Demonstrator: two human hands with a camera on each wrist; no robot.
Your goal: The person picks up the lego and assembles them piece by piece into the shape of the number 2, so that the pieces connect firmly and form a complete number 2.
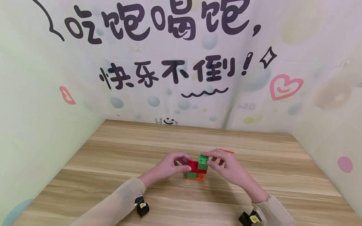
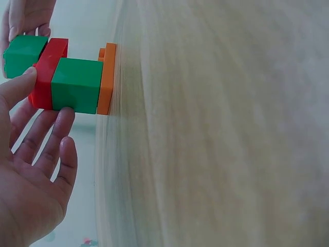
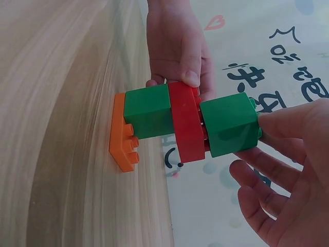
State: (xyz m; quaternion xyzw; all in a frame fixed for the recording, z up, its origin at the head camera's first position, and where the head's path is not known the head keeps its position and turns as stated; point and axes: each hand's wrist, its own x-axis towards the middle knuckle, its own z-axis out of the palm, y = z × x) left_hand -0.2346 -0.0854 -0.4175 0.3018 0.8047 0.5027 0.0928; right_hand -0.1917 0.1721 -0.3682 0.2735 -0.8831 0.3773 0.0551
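Observation:
A small toy-brick stack stands on the table. Its base is a flat orange brick (image 3: pixel 119 136), with exposed studs on one side. On the base sits a green block (image 3: pixel 148 110), topped by a long red brick (image 3: pixel 187 123) that overhangs it. My left hand (image 1: pixel 169 164) holds the red brick at its left end, thumb on the near side. At the red brick's right end is a second green block (image 1: pixel 202 163), pinched by my right hand (image 1: pixel 227 166). In the right wrist view, red studs show in a narrow gap under this slightly tilted block.
Behind my right hand lies another flat orange piece (image 1: pixel 228 151), partly hidden. The wood-grain table (image 1: pixel 135 138) meets a printed cloth backdrop (image 1: pixel 169 106) at the rear, with pale walls at both sides.

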